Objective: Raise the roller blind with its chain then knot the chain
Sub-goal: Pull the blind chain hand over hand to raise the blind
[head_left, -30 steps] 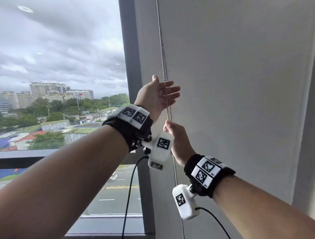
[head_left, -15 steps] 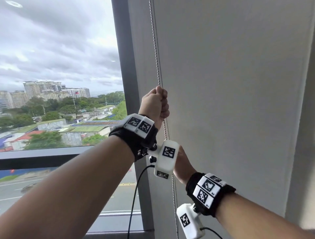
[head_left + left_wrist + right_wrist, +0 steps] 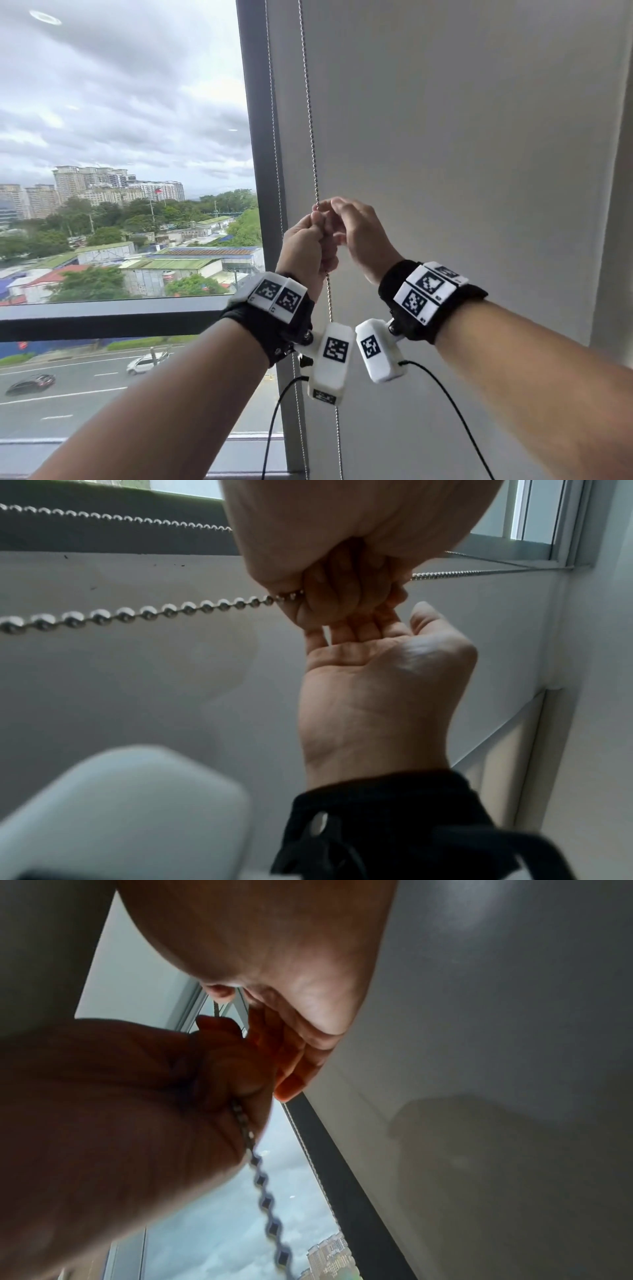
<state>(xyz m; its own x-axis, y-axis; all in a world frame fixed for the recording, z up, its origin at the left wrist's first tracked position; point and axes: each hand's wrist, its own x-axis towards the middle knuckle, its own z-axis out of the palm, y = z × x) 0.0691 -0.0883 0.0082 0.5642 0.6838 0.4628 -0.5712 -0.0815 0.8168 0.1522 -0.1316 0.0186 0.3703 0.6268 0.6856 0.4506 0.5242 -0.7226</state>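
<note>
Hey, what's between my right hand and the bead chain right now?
The fingers of the left hand, fisted round the silver bead chain. The right hand is open beside them, its fingertips touching that fist; the left wrist view shows this best.

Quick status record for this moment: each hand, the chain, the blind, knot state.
left hand: fist gripping the bead chain
right hand: open beside the left, fingers reaching the chain, no grip visible
chain: taut above the fist, hangs below it
roller blind: covers the right pane
knot: none visible
</note>
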